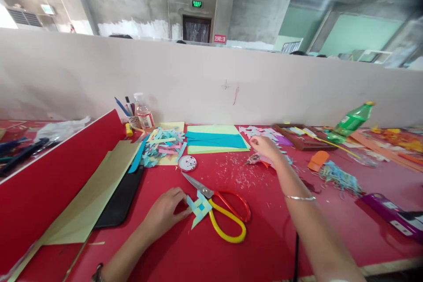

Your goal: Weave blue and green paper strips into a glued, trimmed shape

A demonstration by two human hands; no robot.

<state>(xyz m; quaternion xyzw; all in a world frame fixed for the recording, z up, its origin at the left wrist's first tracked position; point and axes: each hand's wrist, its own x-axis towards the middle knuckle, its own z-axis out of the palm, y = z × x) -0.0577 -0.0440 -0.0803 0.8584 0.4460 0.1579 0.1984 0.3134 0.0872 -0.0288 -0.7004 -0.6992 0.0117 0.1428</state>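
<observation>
My left hand pinches the edge of a small woven paper pinwheel in light blue and pale yellow-green. A pair of scissors with one red and one yellow handle lies just beside it, blades partly under or against the paper. My right hand is stretched forward over the far right of the table, fingers closed at the edge of a pile of pink paper pieces. Whatever is in its fingertips is too small to make out. Below that hand rests a glue gun, partly hidden by the wrist.
A round lid of tiny beads sits near the scissor tips. Behind it are mixed paper scraps and blue strips on pale sheets. A green bottle leans at right, near a purple power strip. A red divider stands left.
</observation>
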